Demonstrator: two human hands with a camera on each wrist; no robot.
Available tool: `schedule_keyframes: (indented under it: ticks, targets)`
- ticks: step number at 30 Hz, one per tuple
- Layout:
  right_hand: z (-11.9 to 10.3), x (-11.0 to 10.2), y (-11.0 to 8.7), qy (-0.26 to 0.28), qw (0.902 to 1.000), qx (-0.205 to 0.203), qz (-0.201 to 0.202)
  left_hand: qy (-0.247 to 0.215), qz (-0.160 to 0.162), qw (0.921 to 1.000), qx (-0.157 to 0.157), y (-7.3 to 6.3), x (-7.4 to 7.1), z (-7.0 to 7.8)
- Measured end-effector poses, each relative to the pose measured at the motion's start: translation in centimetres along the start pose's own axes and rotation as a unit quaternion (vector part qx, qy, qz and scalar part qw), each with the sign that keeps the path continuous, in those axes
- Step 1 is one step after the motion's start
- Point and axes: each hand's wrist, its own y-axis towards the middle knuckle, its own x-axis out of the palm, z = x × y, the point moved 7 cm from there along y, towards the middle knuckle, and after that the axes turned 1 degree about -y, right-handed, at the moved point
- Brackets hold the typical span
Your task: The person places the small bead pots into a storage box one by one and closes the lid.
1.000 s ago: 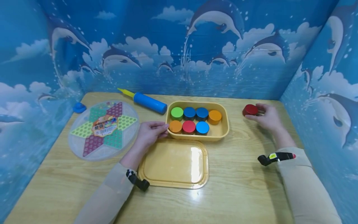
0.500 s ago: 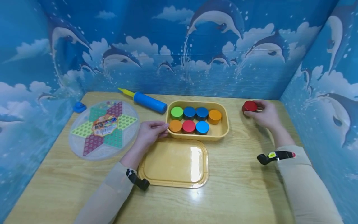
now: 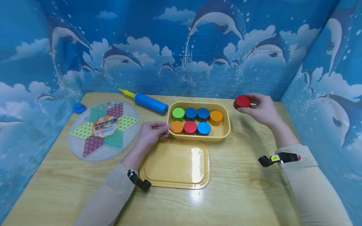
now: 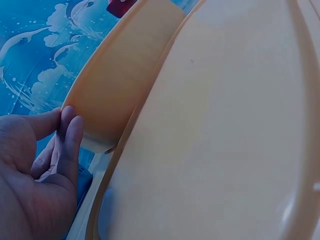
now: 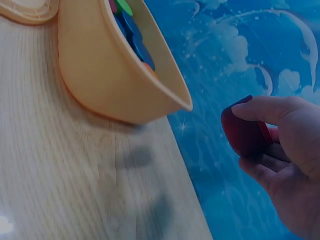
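Observation:
A yellow-orange open box [image 3: 223, 135] stands at the middle of the table, with several round, coloured cylinders inside: green [image 3: 178, 113], dark blue [image 3: 190, 113], orange [image 3: 216, 116], red [image 3: 190, 127] and light blue [image 3: 203, 127] among them. My left hand [image 3: 150, 136] pinches the box's left rim between thumb and fingers, also seen in the left wrist view. To the right of the box, my right hand [image 3: 264, 110] holds a dark red cylinder [image 3: 242, 102] above the table, gripped between thumb and fingers in the right wrist view.
In front of the box lies a flat yellow lid [image 3: 175, 164]. To the left are a round star-patterned board [image 3: 104, 130], a blue pump with yellow nozzle [image 3: 151, 103] and a small blue object [image 3: 79, 108]. A dolphin-print curtain [image 3: 181, 47] closes off the back and sides.
My right hand has lifted the red cylinder off the table and carried it up and leftward, nearer the box. The left hand keeps its place on the rim.

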Motion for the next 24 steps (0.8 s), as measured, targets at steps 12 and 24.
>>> schedule_keyframes:
  ticks: [12, 24]
  targets:
    - [-3.5, 3.1, -0.6, 0.011, 0.9952, -0.045, -0.086, -0.005, 0.000, 1.0000, -0.001, -0.1, 0.0, 0.2]
    - [-4.1, 6.9, -0.8, -0.021, 0.9699, -0.099, -0.222, -0.009, -0.001, 0.9999, 0.010, -0.1, 0.0, 0.2]
